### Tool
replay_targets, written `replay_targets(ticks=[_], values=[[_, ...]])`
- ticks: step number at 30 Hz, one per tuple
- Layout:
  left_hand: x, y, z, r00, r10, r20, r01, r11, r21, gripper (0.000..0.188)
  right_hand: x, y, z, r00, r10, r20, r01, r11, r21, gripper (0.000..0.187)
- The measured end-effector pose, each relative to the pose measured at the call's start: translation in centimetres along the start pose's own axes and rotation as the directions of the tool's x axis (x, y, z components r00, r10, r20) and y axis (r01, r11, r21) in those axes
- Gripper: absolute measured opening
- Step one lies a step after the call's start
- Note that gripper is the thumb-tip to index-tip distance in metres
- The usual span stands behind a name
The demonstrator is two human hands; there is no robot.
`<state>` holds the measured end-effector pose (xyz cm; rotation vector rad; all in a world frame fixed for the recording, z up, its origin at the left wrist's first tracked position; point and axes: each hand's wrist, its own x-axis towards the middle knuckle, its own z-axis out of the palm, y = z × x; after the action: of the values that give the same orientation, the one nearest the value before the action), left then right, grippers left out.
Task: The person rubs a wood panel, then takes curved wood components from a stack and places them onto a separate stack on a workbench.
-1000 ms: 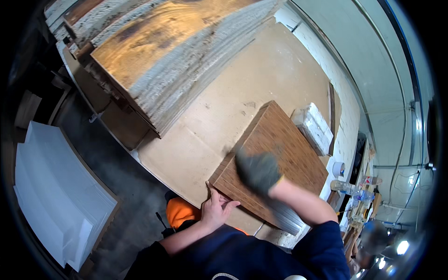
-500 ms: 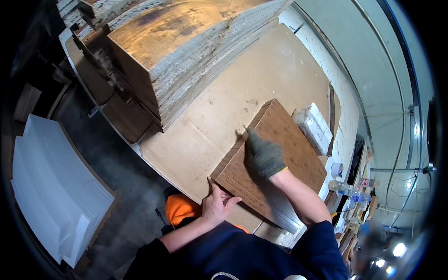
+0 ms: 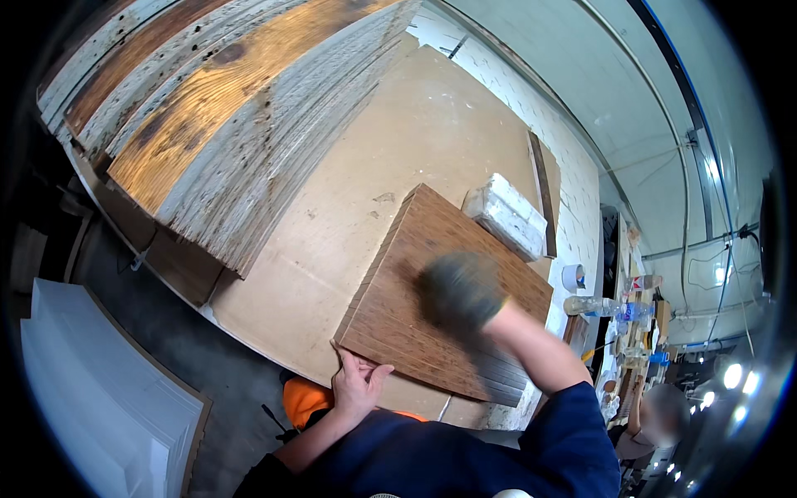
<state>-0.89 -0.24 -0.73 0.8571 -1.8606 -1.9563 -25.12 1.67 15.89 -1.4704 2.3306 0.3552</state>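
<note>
While the gloved right hand (image 3: 461, 290) sits over the middle of a brown wooden board (image 3: 398, 290), motion blur hides its fingers, so whether they are spread or curled around something cannot be told. The board is directly beneath that hand, flat on the tan-covered table (image 3: 332, 241). Its sides look nearly equal, with no clear long axis; its surface lines slant from upper left to lower right.

The bare left hand (image 3: 357, 388) touches the board's near left corner with its fingertips, thumb held apart; the right hand is nearer the board's center.

Just beyond the board's far right side rests a white package (image 3: 506, 217), then a dark strip (image 3: 544, 195). Large wood planks (image 3: 241, 158) stand at upper left. To the right are a white roll (image 3: 573, 278) and plastic bottles (image 3: 588, 307). A blue label (image 3: 638, 311) shows on one, its lettering too small to read. No writing shows on the board.
</note>
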Motion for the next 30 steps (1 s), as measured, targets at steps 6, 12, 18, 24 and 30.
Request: replay_targets(ticks=[6, 12, 18, 24, 30], values=[[-0.6, -0.3, 0.1, 0.996, 0.022, 0.082, -0.031, 0.994, 0.108, 0.106, -1.4, 20.8, 8.8, 0.663, 0.578, -0.476, -0.661, 0.75, -0.01, 0.049], [0.1, 1.2, -0.5, 0.999, 0.005, 0.046, -0.012, 0.988, 0.157, 0.105, 5.9, 6.2, 3.4, 0.856, -0.203, -0.475, 0.134, 0.975, -0.176, 0.041], [-0.3, 1.1, -0.5, 0.996, -0.043, 0.078, 0.031, 0.99, 0.139, 0.102, 6.0, -5.8, 4.2, 0.785, -0.62, -0.015, 0.619, 0.784, -0.046, 0.024], [-0.4, 1.7, -0.7, 0.976, -0.128, 0.177, 0.066, 0.946, 0.318, 0.085, 5.6, -7.3, 7.3, 0.599, -0.681, -0.42, 0.8, 0.518, 0.301, 0.039], [0.0, 1.6, -0.3, 0.998, 0.033, 0.053, -0.054, 0.894, 0.445, 0.091, 3.0, -8.5, 4.9, 0.797, -0.601, -0.056, 0.604, 0.794, 0.07, 0.027]])
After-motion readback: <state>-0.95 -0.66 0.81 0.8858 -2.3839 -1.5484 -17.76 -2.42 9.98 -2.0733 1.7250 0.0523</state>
